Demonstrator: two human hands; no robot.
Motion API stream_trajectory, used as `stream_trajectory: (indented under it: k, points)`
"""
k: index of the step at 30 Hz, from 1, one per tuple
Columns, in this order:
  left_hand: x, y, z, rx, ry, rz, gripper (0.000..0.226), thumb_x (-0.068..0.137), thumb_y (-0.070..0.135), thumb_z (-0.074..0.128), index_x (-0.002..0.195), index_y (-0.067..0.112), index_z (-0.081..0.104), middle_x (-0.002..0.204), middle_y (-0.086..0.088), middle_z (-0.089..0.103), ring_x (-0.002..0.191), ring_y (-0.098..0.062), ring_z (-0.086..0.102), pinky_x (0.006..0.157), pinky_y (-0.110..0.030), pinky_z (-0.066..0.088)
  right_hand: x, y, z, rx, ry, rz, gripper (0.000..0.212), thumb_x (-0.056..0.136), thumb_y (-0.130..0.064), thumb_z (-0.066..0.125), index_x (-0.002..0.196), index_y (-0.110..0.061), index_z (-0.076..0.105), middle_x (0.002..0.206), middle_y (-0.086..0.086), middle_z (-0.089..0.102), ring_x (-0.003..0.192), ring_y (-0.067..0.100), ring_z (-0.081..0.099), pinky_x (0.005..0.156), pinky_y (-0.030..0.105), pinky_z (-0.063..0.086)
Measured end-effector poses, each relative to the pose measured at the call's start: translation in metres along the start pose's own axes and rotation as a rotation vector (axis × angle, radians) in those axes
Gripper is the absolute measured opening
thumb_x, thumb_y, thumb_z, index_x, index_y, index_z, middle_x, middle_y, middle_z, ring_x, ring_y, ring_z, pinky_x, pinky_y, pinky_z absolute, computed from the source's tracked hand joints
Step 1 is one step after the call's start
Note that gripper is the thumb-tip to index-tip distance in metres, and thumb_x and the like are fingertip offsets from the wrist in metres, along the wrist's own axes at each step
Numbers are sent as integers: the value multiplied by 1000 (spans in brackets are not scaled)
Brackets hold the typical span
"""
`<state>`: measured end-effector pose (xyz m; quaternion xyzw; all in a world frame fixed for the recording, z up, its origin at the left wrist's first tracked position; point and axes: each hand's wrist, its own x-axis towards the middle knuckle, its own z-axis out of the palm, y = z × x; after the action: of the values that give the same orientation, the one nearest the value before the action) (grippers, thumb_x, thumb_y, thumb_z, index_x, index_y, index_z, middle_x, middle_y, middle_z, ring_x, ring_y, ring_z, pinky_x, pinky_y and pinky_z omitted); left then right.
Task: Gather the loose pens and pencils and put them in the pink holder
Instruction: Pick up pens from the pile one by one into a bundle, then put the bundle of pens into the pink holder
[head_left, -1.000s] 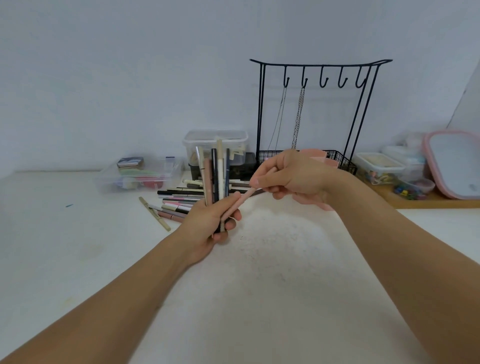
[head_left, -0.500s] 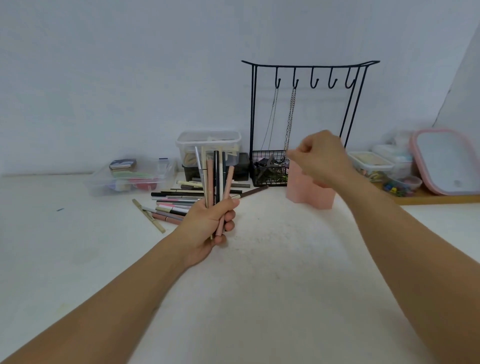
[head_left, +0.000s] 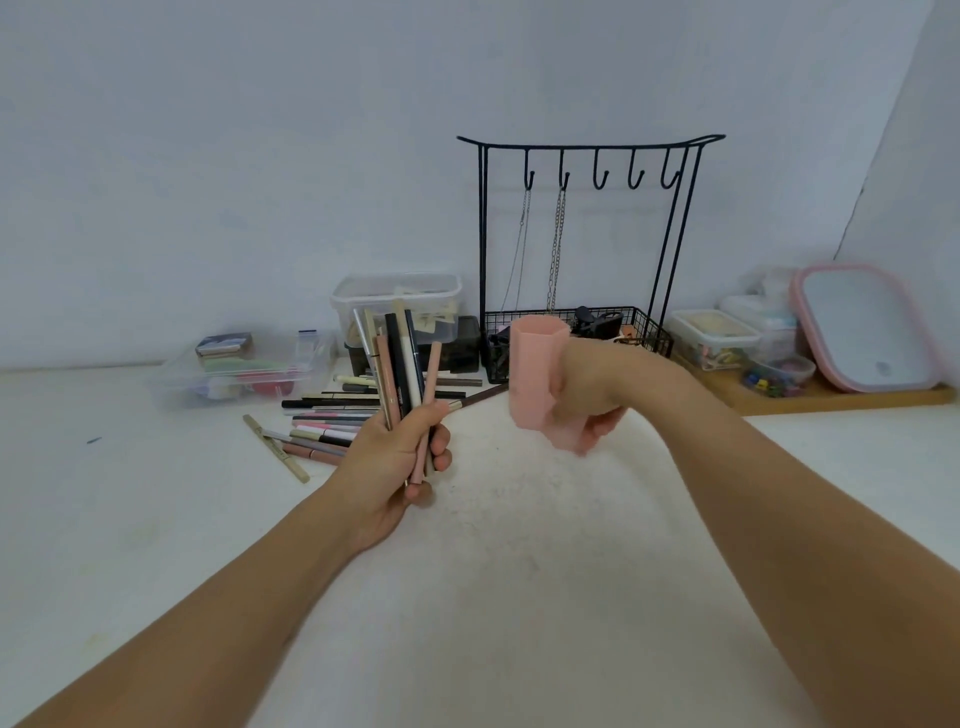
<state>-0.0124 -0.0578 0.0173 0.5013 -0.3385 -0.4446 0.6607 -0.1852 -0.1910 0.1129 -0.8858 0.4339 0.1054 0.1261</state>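
Note:
My left hand (head_left: 395, 457) grips a fanned bundle of pens and pencils (head_left: 400, 369), black, beige and pink, held upright above the white table. To its right my right hand (head_left: 592, 384) holds the pink holder (head_left: 535, 379), a hexagonal cup lifted off the table with its mouth up and tilted slightly left. The holder hangs a short way from the bundle, not touching it. More loose pens and pencils (head_left: 327, 421) lie in a heap on the table behind my left hand.
A black wire rack (head_left: 587, 156) with hooks, chains and a basket stands at the back. Clear plastic boxes (head_left: 239, 364) sit left of it, a lidded tub (head_left: 400, 301) behind the pens. A wooden tray (head_left: 841, 397) with small containers and a pink-rimmed lid (head_left: 867, 332) lies right.
My right hand passed a pink pencil to the left-hand bundle, reached to the pink holder by the rack, and has now lifted it toward the bundle.

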Motion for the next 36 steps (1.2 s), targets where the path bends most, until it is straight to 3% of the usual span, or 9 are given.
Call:
stream_trajectory:
  k: [3,6,11,14,20,23,26,31,36]
  points:
    - [-2,0,2,6,-29,2,14,93,20,70,94,13,58,62,-2,53,53,-12,51,32,-19,29,-5,-19,2,71,36,-31,20,86,-27,74,90,-8,69,80,4,76,64,20,73,75,36,61]
    - [-3,-1,3,43,-56,21,11,92,7,69,91,11,59,62,-2,54,54,-13,53,34,-21,33,-16,-30,-11,206,128,-86,41,91,-43,69,74,-7,59,51,-1,67,48,18,71,53,28,56]
    - [-6,-3,6,133,-31,94,15,89,3,70,79,10,62,60,-7,56,52,-14,54,37,-24,37,-29,-55,-10,438,274,-292,55,70,-70,74,71,-15,72,62,-5,74,53,5,70,54,23,56]
    - [-10,-3,9,239,-35,157,14,92,4,67,78,7,65,60,-11,58,47,-15,53,41,-27,44,-20,-77,24,745,240,-338,55,59,-60,88,72,-16,57,72,9,66,59,10,58,59,23,45]
    - [-12,-5,12,575,29,232,16,91,-10,54,92,5,61,64,-11,69,56,-25,69,55,-29,59,4,-93,66,1123,331,-363,18,76,-24,83,76,-9,75,64,0,70,58,4,66,49,16,48]
    - [-14,-7,16,602,-24,270,20,87,-2,67,94,16,63,73,3,72,68,-10,71,62,-24,58,9,-87,68,1213,383,-316,19,84,-27,75,67,-17,77,75,2,77,77,18,75,76,33,60]
    - [-15,-8,16,709,29,374,34,76,16,70,108,28,63,95,12,73,90,1,68,73,-15,51,15,-78,68,1264,498,-284,23,84,-26,74,65,-13,73,71,6,76,75,25,75,82,45,61]
    - [-15,-3,12,439,294,428,33,64,10,58,95,20,64,87,3,70,83,-18,66,69,-29,53,16,-78,80,1243,541,-278,35,83,-23,76,79,9,62,62,8,65,60,17,67,73,48,61]
    - [-12,-1,10,359,275,367,32,70,0,53,93,18,65,91,-6,67,77,-16,57,62,-28,46,2,-74,39,1275,614,-347,30,86,-26,74,61,-11,68,58,7,70,54,17,67,70,39,63]
